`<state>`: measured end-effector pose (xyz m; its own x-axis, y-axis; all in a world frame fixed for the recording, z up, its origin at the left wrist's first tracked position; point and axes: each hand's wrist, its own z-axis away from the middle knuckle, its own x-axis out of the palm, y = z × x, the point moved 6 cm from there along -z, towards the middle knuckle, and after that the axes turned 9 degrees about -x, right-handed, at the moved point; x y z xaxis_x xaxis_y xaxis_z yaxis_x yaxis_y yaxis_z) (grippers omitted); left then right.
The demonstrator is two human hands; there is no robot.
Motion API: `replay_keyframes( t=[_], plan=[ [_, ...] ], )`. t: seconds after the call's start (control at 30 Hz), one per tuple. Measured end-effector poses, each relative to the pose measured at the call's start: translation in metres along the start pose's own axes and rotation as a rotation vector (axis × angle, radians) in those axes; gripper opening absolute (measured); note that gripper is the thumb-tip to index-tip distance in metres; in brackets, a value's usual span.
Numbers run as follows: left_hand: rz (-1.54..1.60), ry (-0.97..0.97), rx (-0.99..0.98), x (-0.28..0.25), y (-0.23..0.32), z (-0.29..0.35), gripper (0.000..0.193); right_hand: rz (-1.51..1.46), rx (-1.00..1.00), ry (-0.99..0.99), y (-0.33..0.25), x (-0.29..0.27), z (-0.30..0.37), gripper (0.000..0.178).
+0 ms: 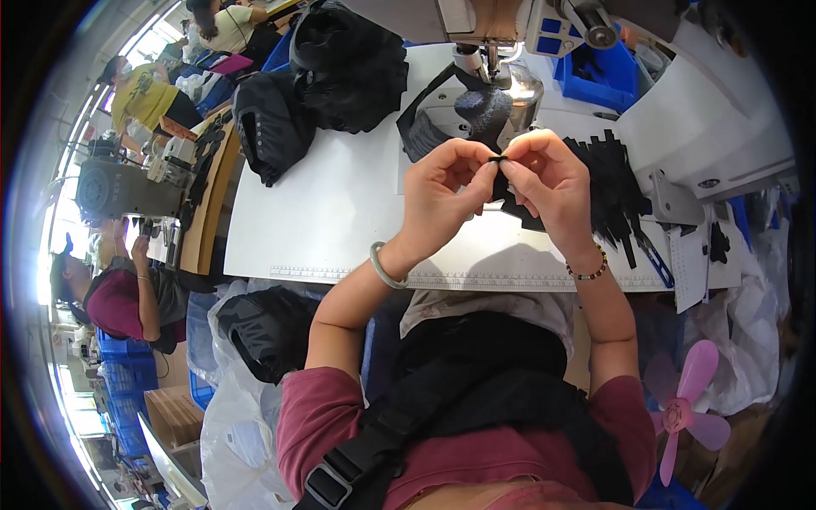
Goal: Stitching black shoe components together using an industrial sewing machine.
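My left hand (446,183) and my right hand (551,180) meet above the white sewing table, thumbs and forefingers pinched together. Between the fingertips is a small black fabric strip (498,159), mostly covered by the fingers. Just beyond them, a black and grey knit shoe upper (423,134) lies beneath the needle area of a sewing machine (490,61). Beside my right hand spreads a pile of black fabric strips (608,187).
Stacked black shoe uppers (347,72) sit at the far left of the table (314,225). A blue bin (608,81) stands at the back right. Blue-handled snips (656,262) lie near the right edge, above a pink fan (677,414). Other people work at the left.
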<state>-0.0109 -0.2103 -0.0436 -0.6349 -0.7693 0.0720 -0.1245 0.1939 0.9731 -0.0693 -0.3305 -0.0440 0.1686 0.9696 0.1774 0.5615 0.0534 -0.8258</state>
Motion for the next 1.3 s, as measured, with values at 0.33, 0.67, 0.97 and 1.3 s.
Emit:
replay_keyframes(
  t=[0.33, 0.67, 0.97, 1.3],
  plan=[
    [0.184, 0.092, -0.134, -0.003, -0.01, 0.003, 0.007, -0.002, 0.045, 0.014, 0.0, 0.004, 0.013, 0.018],
    [0.071, -0.063, -0.207, -0.004, -0.004, 0.006, 0.009, 0.727, -0.339, -0.336, -0.034, 0.004, 0.004, 0.025],
    [-0.155, -0.259, -0.306, -0.002, 0.021, -0.003, 0.01, 0.837, -0.46, -0.333, -0.048, 0.007, 0.001, 0.027],
    [-0.042, -0.098, -0.16, -0.036, 0.048, -0.062, 0.017, -0.288, 0.086, 0.444, 0.008, 0.022, -0.023, 0.021]
  ],
)
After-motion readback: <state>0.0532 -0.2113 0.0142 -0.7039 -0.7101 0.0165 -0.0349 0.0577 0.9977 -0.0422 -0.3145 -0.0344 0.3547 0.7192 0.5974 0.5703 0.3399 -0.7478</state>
